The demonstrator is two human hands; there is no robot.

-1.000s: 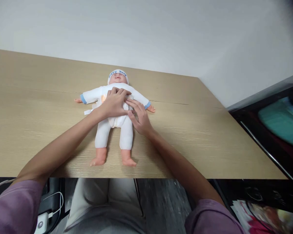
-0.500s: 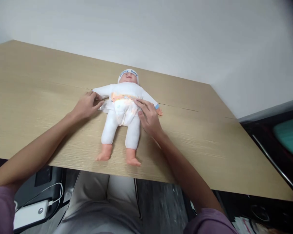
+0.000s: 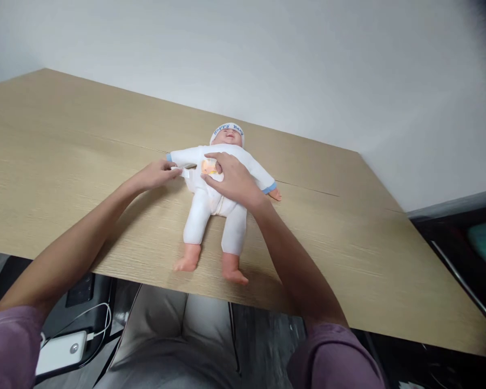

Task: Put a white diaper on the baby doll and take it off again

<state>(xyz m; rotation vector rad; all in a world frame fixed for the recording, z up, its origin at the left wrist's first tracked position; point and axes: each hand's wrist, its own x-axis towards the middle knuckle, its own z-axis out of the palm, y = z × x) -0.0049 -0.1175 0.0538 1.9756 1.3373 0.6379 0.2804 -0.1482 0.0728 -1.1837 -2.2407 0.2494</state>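
Observation:
A baby doll (image 3: 209, 213) in a white suit and a white cap lies on its back on the wooden table (image 3: 348, 237), feet toward me. A diaper (image 3: 207, 167) with an orange print wraps its waist. My right hand (image 3: 230, 179) lies flat on the doll's belly, over the diaper's front. My left hand (image 3: 157, 174) pinches a white diaper tab (image 3: 178, 172) at the doll's left side, next to its arm.
A white wall rises behind the table. Below the front edge I see my lap, a white power bank (image 3: 60, 351) with a cable at the lower left, and dark furniture (image 3: 461, 237) at the right.
My left hand went from the doll's belly out to its side and took the tab. My right hand slid from the doll's hip up onto its belly. The view shifted left.

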